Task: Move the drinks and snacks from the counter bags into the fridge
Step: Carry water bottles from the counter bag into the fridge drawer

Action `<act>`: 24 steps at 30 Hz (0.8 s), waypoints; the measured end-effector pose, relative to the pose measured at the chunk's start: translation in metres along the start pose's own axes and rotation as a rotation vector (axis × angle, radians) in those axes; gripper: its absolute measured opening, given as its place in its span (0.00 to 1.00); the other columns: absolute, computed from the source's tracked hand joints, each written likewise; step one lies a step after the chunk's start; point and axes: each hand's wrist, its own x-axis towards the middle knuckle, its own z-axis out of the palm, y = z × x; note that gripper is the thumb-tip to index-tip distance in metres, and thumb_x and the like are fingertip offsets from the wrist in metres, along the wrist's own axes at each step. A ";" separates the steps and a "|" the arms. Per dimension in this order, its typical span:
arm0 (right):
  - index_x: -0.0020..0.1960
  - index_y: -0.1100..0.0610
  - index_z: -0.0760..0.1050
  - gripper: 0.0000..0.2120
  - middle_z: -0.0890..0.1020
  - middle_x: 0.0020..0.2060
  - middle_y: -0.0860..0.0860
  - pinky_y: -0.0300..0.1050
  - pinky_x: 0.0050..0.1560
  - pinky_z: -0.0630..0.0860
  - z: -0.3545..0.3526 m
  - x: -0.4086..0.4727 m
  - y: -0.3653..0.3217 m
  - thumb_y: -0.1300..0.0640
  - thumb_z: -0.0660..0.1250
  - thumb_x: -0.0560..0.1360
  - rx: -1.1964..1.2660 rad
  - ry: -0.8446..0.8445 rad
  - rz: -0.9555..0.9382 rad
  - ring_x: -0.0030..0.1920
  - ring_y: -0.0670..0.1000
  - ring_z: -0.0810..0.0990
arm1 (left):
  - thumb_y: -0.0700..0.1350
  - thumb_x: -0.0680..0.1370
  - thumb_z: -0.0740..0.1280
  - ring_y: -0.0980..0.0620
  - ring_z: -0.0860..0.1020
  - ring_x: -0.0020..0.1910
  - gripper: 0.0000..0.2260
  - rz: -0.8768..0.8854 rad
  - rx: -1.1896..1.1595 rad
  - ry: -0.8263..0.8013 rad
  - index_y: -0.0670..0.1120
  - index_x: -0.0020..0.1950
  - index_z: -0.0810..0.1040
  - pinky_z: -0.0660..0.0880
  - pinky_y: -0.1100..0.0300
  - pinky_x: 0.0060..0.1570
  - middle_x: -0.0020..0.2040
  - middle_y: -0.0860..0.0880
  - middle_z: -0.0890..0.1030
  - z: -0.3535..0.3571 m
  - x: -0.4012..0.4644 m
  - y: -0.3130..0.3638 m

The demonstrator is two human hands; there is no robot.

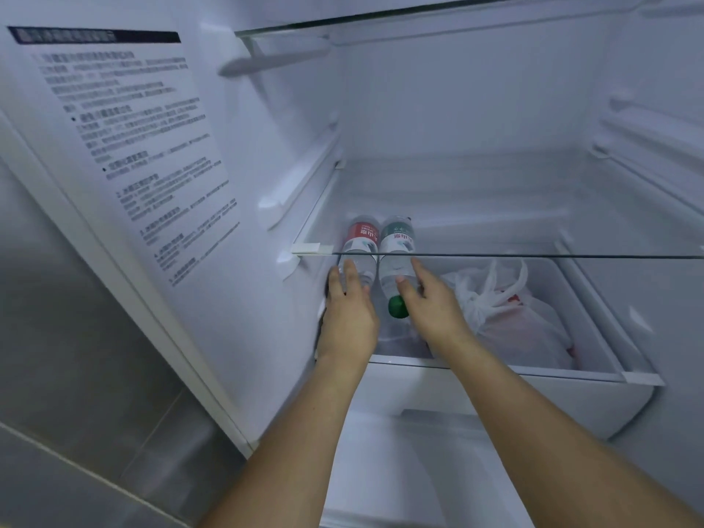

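Observation:
Two clear water bottles lie side by side on the lower glass shelf [495, 369] of the open fridge, caps toward me. The red-labelled bottle [360, 234] is on the left, under my left hand [348, 314], whose straight fingers rest on its body. The green-labelled bottle [396, 238] with a green cap lies to its right. My right hand [428, 302] touches it near the neck with fingers extended. A tied white plastic bag [506, 310] with red contents sits on the same shelf, right of the bottles.
A glass shelf [533, 256] crosses just above the bottles and another glass shelf [343, 20] sits higher. The fridge's left inner wall carries a printed instruction label [125, 146]. A white drawer [495, 405] lies below. Grey floor tiles [76, 413] are at the left.

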 end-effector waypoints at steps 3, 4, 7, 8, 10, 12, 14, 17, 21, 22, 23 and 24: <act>0.71 0.51 0.71 0.20 0.82 0.57 0.48 0.40 0.55 0.75 0.001 0.006 0.004 0.49 0.61 0.81 0.031 -0.006 0.008 0.53 0.44 0.80 | 0.41 0.84 0.59 0.39 0.65 0.75 0.22 -0.027 0.006 0.015 0.38 0.78 0.61 0.74 0.46 0.65 0.77 0.37 0.62 0.002 0.001 0.000; 0.71 0.51 0.72 0.20 0.82 0.57 0.49 0.45 0.58 0.76 0.001 0.008 0.004 0.49 0.61 0.81 0.044 -0.014 0.018 0.54 0.46 0.81 | 0.44 0.85 0.56 0.41 0.63 0.76 0.23 -0.046 0.019 0.015 0.40 0.79 0.58 0.72 0.49 0.66 0.78 0.39 0.60 0.004 0.002 -0.001; 0.67 0.51 0.75 0.17 0.84 0.53 0.51 0.55 0.60 0.77 0.000 0.009 0.005 0.49 0.62 0.80 0.094 -0.012 0.030 0.53 0.51 0.82 | 0.46 0.85 0.55 0.42 0.63 0.76 0.23 -0.058 0.027 0.025 0.41 0.80 0.57 0.72 0.50 0.66 0.79 0.41 0.59 0.002 0.002 0.000; 0.68 0.51 0.74 0.17 0.84 0.52 0.53 0.56 0.59 0.77 0.000 0.009 0.005 0.49 0.63 0.80 0.089 0.001 0.036 0.53 0.54 0.82 | 0.45 0.85 0.56 0.42 0.63 0.76 0.23 -0.040 0.039 0.031 0.41 0.79 0.57 0.72 0.50 0.66 0.79 0.40 0.60 0.002 0.001 0.001; 0.68 0.52 0.74 0.18 0.84 0.51 0.53 0.56 0.60 0.77 0.000 0.009 0.005 0.50 0.63 0.80 0.089 0.016 0.048 0.53 0.54 0.82 | 0.46 0.85 0.56 0.44 0.61 0.77 0.24 -0.038 0.059 0.037 0.40 0.80 0.57 0.72 0.51 0.67 0.79 0.41 0.60 0.002 0.001 0.002; 0.67 0.51 0.75 0.16 0.84 0.50 0.46 0.51 0.60 0.78 0.000 0.008 0.005 0.51 0.64 0.80 0.099 0.019 0.039 0.52 0.46 0.83 | 0.47 0.85 0.55 0.44 0.62 0.77 0.24 -0.063 0.053 0.028 0.41 0.80 0.57 0.72 0.51 0.67 0.79 0.41 0.60 -0.001 0.001 0.003; 0.67 0.50 0.75 0.16 0.84 0.51 0.43 0.48 0.59 0.78 0.000 0.008 0.003 0.51 0.63 0.80 0.092 0.009 0.033 0.52 0.42 0.82 | 0.46 0.85 0.57 0.42 0.63 0.76 0.24 -0.040 0.048 0.026 0.39 0.79 0.58 0.73 0.49 0.66 0.78 0.40 0.62 -0.002 0.000 0.005; 0.69 0.51 0.73 0.17 0.83 0.54 0.46 0.46 0.59 0.78 -0.001 0.005 0.000 0.51 0.62 0.81 0.083 -0.001 0.031 0.53 0.43 0.82 | 0.47 0.85 0.55 0.43 0.62 0.77 0.24 -0.052 0.021 0.016 0.41 0.79 0.58 0.71 0.48 0.68 0.78 0.41 0.60 -0.004 0.000 0.006; 0.70 0.50 0.72 0.17 0.83 0.54 0.47 0.39 0.54 0.77 -0.002 0.003 -0.007 0.51 0.60 0.82 0.048 -0.020 0.040 0.52 0.44 0.81 | 0.48 0.85 0.54 0.46 0.61 0.77 0.24 -0.067 -0.015 0.016 0.41 0.80 0.58 0.68 0.50 0.70 0.79 0.44 0.60 -0.007 0.001 0.006; 0.69 0.49 0.72 0.16 0.83 0.53 0.46 0.37 0.51 0.76 -0.002 0.002 -0.009 0.52 0.60 0.82 0.022 -0.026 0.039 0.51 0.44 0.81 | 0.48 0.85 0.54 0.46 0.60 0.77 0.24 -0.072 -0.030 0.013 0.41 0.80 0.58 0.67 0.51 0.70 0.79 0.44 0.59 -0.007 0.001 0.006; 0.67 0.48 0.72 0.15 0.83 0.52 0.47 0.36 0.48 0.75 -0.003 0.002 -0.011 0.52 0.59 0.82 -0.006 -0.032 0.035 0.50 0.44 0.81 | 0.48 0.85 0.54 0.47 0.60 0.78 0.24 -0.079 -0.043 0.011 0.41 0.80 0.57 0.66 0.52 0.71 0.80 0.44 0.59 -0.008 0.000 0.006; 0.66 0.48 0.72 0.14 0.82 0.52 0.48 0.37 0.48 0.75 -0.004 0.000 -0.014 0.53 0.58 0.82 -0.032 -0.038 0.032 0.50 0.46 0.81 | 0.48 0.85 0.54 0.47 0.59 0.78 0.24 -0.086 -0.053 0.008 0.41 0.80 0.57 0.66 0.52 0.71 0.80 0.45 0.58 -0.009 0.000 0.005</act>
